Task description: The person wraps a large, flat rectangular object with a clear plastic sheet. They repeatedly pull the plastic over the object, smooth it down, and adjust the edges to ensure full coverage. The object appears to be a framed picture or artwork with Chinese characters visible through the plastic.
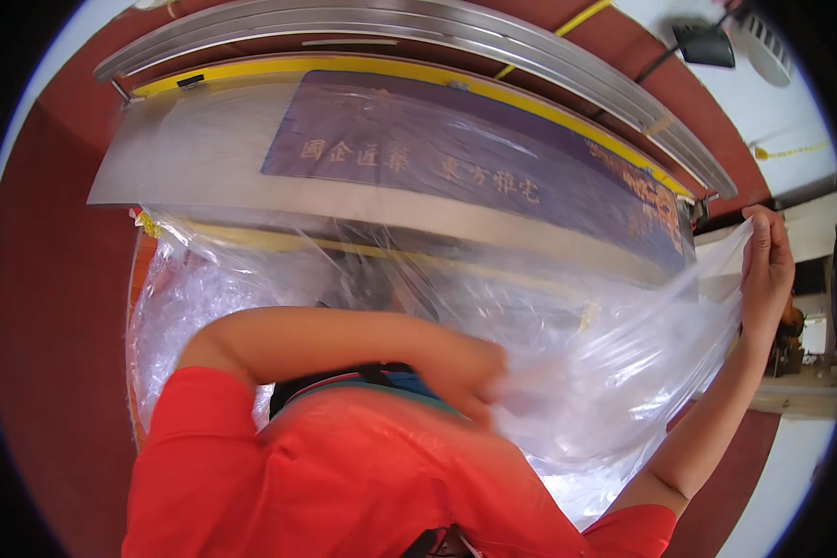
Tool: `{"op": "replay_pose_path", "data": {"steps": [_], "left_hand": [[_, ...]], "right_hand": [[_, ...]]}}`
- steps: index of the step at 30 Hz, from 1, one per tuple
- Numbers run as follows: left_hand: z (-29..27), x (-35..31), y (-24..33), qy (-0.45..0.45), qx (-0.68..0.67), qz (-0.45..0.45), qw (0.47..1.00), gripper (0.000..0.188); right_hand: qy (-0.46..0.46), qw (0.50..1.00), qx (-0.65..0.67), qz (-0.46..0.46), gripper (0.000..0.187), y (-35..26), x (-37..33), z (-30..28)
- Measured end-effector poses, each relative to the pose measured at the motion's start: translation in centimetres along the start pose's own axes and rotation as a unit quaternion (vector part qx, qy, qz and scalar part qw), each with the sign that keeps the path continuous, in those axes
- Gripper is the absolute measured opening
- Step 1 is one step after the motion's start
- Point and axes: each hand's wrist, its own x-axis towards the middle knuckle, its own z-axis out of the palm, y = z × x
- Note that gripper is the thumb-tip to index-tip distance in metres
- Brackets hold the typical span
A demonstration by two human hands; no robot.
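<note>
Clear plastic sheeting (614,381) spreads over the middle of the view, thin and creased, bunched in shiny folds at the left and drawn up toward the right. Beneath and around it is a dark red floor (46,316), and below it the person's red shirt (372,474). Beyond, a long pale panel (195,163) with a dark lettered rectangle (418,130) shows through the film. A curved-looking metal rail (409,22) runs behind the panel, with a yellow strip (344,63) just in front of it. Raised at the right, the right grip (765,256) pinches the sheeting's edge, most of which lies leftward and lower, pulled into taut creases. The left grip (465,372), blurred, is at the sheeting's near side; whether its fingers are spread or closed, I cannot tell.
</note>
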Motion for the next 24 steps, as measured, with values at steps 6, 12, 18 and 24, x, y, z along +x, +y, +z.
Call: {"op": "replay_pose_path", "data": {"steps": [6, 12, 18, 24], "left_hand": [[-6.5, -27.4, 6.7, 0.463, 0.088, -0.347, 0.811, 0.026], [-11.4, -39.5, 13.4, 0.813, -0.129, 0.083, 0.561, 0.045], [-9.0, -43.4, 5.8, 0.838, -0.128, -0.265, 0.460, 0.014], [-5.0, -47.8, 4.4, 0.786, 0.015, -0.453, 0.421, 0.013]], "right_hand": [[-0.125, 0.989, 0.077, -0.012, 0.021, 3.2, 2.0, 11.0], [-0.200, 0.919, 0.338, 0.029, 0.020, -7.4, 5.2, 25.1], [-0.185, 0.966, -0.032, -0.179, 0.016, -4.3, 2.4, 33.7], [-0.196, 0.972, -0.064, -0.109, 0.014, -3.3, 1.2, 32.0]]}}
